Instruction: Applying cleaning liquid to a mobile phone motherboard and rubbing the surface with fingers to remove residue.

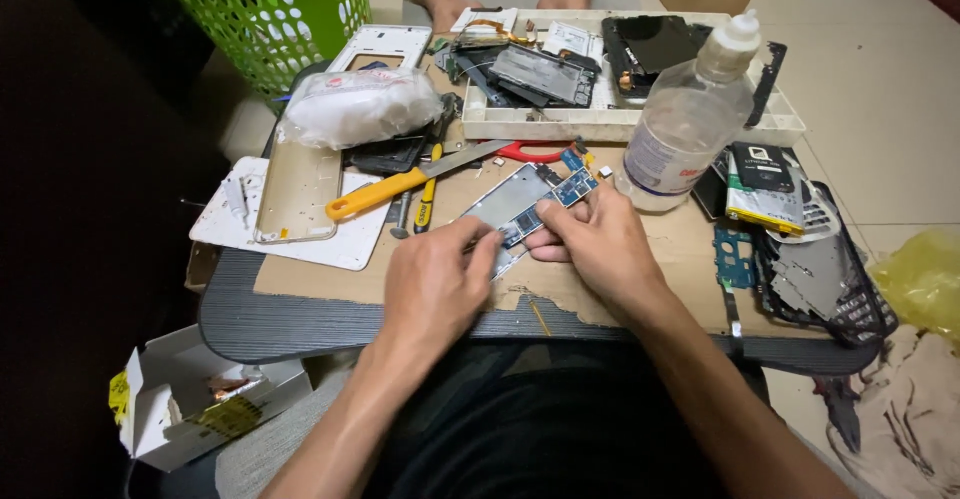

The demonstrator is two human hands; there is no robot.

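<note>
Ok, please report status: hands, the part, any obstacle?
Both hands grip phone board. Yellow-handled knife, plastic bottle close by.

Home phone-repair spot: low bench (300, 319) on tiled floor (880, 79), cluttered with phone parts, tray (620, 124), knife (400, 184), green laundry basket (270, 9) nearby.

Bright overhead light, dark left edge, wide-angle distortion

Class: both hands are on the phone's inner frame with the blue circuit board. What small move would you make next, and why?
Probably lift the blue circuit board gently off the metal frame. The right hand pinches the frame's near edge beside the board, the left hand steadies its lower end, and the board looks exposed on top.
</note>
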